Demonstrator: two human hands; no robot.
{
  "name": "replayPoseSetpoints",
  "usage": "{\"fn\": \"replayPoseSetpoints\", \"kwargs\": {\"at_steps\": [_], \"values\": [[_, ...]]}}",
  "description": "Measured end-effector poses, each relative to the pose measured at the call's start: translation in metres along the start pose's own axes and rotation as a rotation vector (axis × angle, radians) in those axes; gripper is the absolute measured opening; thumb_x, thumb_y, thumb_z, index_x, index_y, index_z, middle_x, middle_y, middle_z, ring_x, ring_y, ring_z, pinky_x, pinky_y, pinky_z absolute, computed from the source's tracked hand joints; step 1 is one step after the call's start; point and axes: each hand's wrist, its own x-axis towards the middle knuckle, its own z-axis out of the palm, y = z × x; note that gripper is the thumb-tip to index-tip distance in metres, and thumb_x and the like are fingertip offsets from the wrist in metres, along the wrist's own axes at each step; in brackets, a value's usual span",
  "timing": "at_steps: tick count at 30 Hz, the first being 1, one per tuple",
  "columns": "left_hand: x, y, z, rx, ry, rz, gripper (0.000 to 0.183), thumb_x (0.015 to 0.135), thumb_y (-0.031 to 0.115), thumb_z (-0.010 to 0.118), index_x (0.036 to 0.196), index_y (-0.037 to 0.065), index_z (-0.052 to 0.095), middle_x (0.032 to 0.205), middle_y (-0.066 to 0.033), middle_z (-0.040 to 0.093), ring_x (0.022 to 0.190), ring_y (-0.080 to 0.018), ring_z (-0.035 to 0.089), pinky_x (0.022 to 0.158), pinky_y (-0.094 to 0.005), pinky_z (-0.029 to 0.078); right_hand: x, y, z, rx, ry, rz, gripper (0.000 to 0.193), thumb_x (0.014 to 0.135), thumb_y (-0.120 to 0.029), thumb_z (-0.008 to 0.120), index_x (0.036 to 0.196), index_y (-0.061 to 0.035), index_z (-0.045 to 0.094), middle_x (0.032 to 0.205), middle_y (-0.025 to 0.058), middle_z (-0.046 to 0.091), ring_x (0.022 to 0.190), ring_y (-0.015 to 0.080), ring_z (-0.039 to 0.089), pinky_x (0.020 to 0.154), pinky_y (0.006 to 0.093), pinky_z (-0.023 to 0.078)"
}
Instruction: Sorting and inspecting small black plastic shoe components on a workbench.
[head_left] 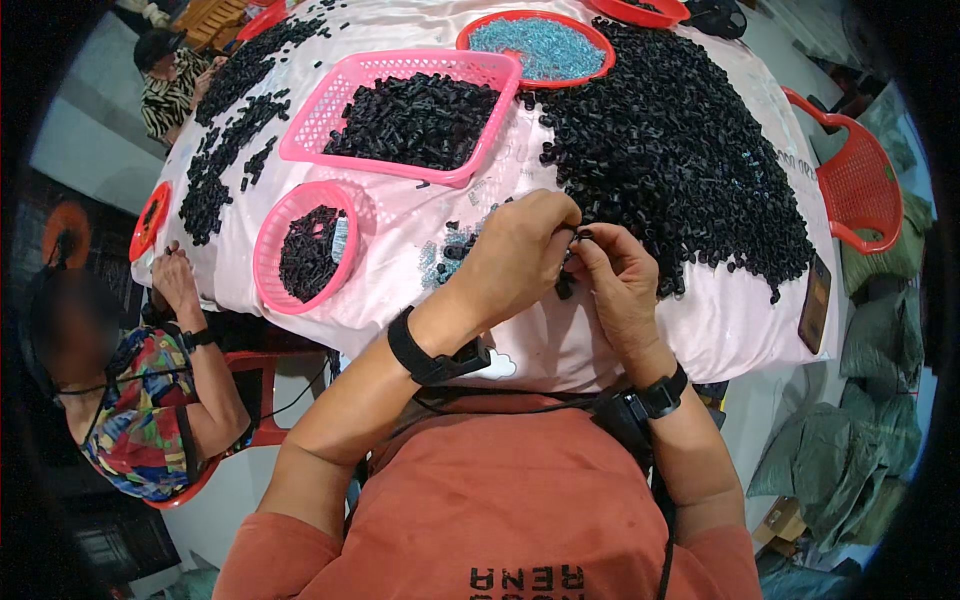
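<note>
Over the near side of the cloth-covered table, my two hands meet fingertip to fingertip. My left hand [522, 248] is closed in a pinch, its back hiding most of what it grips. A small black plastic piece [580, 238] shows between the fingertips of both hands; its exact shape is too small to tell. My right hand [622, 285] pinches it from the right with bent fingers. Just beyond lies a wide heap of similar black plastic pieces [690, 150]. Beside my left hand, a few black pieces lie among small clear-blue bits [437, 262].
Ahead stand a pink rectangular basket [300, 150] of black pieces and a red-rimmed tray [610, 62] of clear-blue bits. A round pink basket [265, 265] is to the left. A phone [815, 308] lies near the right edge, by a red chair [862, 185]. Two other people sit at left.
</note>
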Motion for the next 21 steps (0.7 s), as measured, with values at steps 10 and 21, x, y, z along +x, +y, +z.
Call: {"fn": "replayPoseSetpoints", "kwargs": {"at_steps": [10,21], "values": [[0.004,0.009,0.003,-0.031,-0.006,0.002,0.012,0.083,0.001,0.068,0.095,-0.001,0.067,0.089,-0.0152,0.068,0.082,-0.0334,0.067,0.072,-0.0390,0.054,0.000,-0.001,0.001,0.002,-0.042,-0.003,0.015,0.097,-0.007,0.062,0.110,0.0002,0.065,0.092,0.0024,0.069,0.077,0.0079,0.066,0.069,0.0221,0.054],[0.006,0.011,0.006,0.145,0.013,0.165,0.009,0.083,0.001,0.065,0.092,0.003,0.067,0.086,-0.0123,0.069,0.082,-0.0315,0.066,0.071,-0.0407,0.053,0.000,-0.008,0.000,0.006,-0.059,-0.006,0.017,0.100,-0.010,0.059,0.112,0.0013,0.065,0.096,0.0026,0.070,0.081,0.0080,0.066,0.072,0.0227,0.055]]}}
